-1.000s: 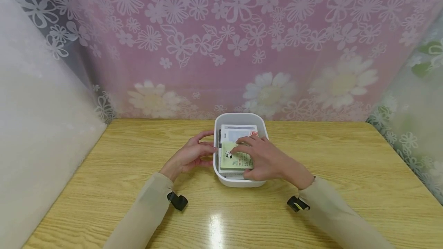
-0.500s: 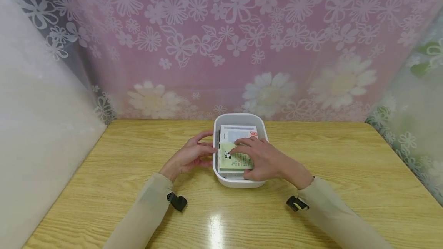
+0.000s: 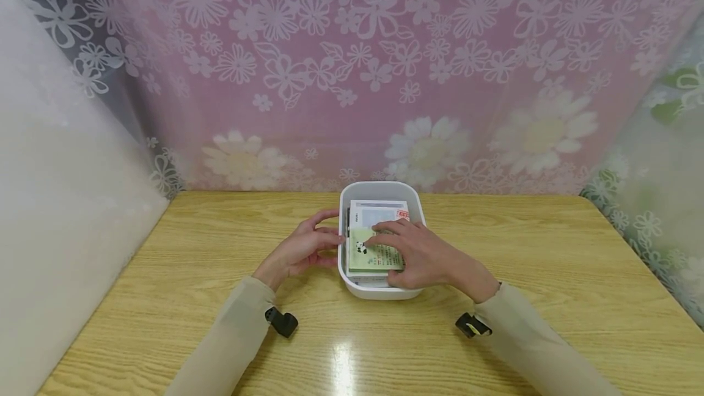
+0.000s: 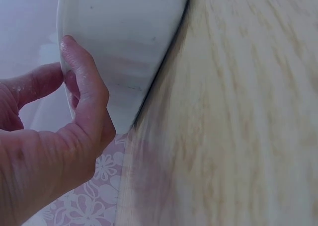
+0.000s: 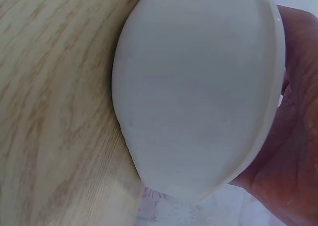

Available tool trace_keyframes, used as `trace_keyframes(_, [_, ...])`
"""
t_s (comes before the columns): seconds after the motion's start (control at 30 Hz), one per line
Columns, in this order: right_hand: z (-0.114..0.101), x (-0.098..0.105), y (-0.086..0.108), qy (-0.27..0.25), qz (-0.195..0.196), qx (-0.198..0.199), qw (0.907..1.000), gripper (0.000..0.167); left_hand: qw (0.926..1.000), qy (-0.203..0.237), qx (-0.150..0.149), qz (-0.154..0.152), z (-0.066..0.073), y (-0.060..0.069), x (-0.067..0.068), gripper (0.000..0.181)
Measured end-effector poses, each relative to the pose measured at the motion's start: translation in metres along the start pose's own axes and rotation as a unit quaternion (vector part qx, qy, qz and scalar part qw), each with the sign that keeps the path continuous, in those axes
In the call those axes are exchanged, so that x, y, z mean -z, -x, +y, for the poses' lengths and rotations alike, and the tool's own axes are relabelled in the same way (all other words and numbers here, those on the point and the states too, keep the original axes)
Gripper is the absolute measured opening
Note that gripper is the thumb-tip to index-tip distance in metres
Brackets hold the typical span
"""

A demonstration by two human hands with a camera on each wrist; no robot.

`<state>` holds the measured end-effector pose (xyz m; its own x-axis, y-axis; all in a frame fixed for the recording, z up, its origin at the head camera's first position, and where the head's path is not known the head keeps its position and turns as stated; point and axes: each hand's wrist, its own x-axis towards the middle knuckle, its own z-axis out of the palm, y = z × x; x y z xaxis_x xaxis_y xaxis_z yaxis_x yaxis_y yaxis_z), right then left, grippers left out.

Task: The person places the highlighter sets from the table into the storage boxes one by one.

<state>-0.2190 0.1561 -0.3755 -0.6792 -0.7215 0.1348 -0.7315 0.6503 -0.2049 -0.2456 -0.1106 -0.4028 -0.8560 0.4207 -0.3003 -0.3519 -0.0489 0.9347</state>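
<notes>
A white plastic bin (image 3: 381,293) stands on the table and holds a stack of flat papery items. On top lies a small light-green notepad (image 3: 360,260) with a panda picture and printed text. My right hand (image 3: 420,255) reaches over the right rim and grips the notepad, thumb by its near edge and fingertips across its far part. My left hand (image 3: 305,244) holds the bin's left side, thumb at the rim. In the left wrist view its bent fingers (image 4: 87,82) touch the outer wall. The right wrist view shows mostly the bin's outside, hiding the right fingertips.
Beneath the notepad is a larger white booklet or box (image 3: 379,206) with a red stamp-like mark. The wood-grain table (image 3: 522,237) extends on both sides of the bin. A pink flowered curtain (image 3: 330,109) hangs behind the table's far edge.
</notes>
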Motion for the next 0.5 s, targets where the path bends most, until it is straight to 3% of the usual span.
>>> trace_keyframes(0.2, [0.0, -0.0003, 0.0, 0.001, -0.004, 0.003, 1.0, 0.059, 1.0, -0.004, 0.002, 0.004, 0.0003, 0.0011, -0.0006, 0.069])
trace_keyframes(0.33, [0.0006, -0.0002, 0.0022, -0.004, 0.002, 0.007, 1.0, 0.056, 0.9993, -0.032, -0.003, 0.016, -0.0004, 0.0014, -0.0031, 0.069])
trace_keyframes(0.43, [0.0015, 0.0002, 0.0058, -0.016, 0.019, 0.012, 0.9996, 0.052, 0.995, -0.092, -0.022, 0.032, -0.0016, 0.0036, -0.0058, 0.066])
trace_keyframes(0.5, [0.0026, 0.0009, 0.0094, -0.019, 0.035, 0.008, 0.9992, 0.051, 0.9853, -0.156, -0.048, 0.052, -0.0022, 0.0077, -0.0071, 0.061])
